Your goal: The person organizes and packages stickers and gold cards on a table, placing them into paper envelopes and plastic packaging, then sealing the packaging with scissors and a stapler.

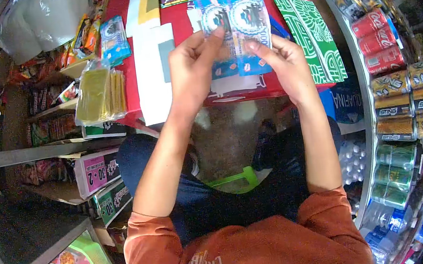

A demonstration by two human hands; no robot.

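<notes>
Two blue, banknote-like printed papers (236, 34) with round pale emblems are held side by side, upright, above the red table (144, 13). My left hand (193, 63) grips the left side, its thumb lying across the front. The right side is pinched by my right hand (287, 62), with its thumb on the face and its other fingers partly hidden behind. White sheets (155, 81) lie beside my left hand. A green-and-white patterned sheet (310, 35) is just beyond my right hand.
Similar blue papers (114, 38) lie at the table's left edge, above a yellow plastic-wrapped stack (98, 93). Packed snack shelves (52, 101) stand left. Drink cans (390, 105) and bottles (384, 227) line the right. A green plastic piece (236, 180) shows between my legs.
</notes>
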